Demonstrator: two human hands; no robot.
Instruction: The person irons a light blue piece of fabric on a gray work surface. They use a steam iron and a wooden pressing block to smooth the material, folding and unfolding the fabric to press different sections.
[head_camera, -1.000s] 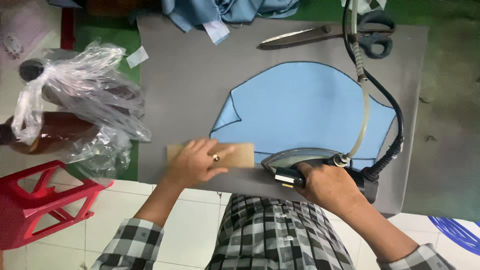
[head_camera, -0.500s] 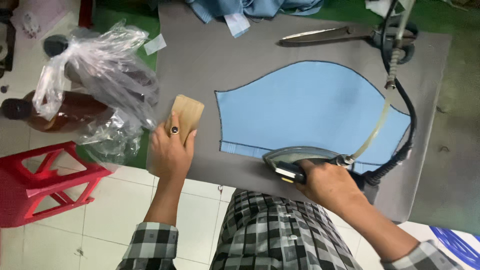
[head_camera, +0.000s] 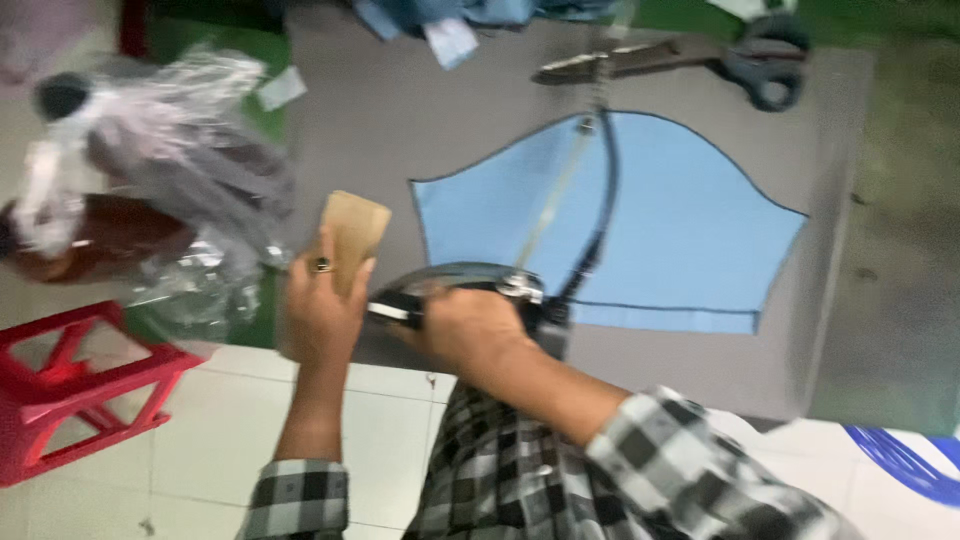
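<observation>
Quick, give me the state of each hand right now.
Left hand: closed on the wooden block.
Right hand: closed on the handle of the iron.

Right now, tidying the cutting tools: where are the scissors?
In the head view, the scissors lie at the top right of the grey pad, just beyond the blue fabric piece.

I am seeing a tan wooden block (head_camera: 352, 236) standing tilted at the grey pad's near-left edge. A silver steam iron (head_camera: 462, 285) is sitting just beside it, overlapping the near corner of a flat, dark-edged light-blue fabric piece (head_camera: 660, 225).
</observation>
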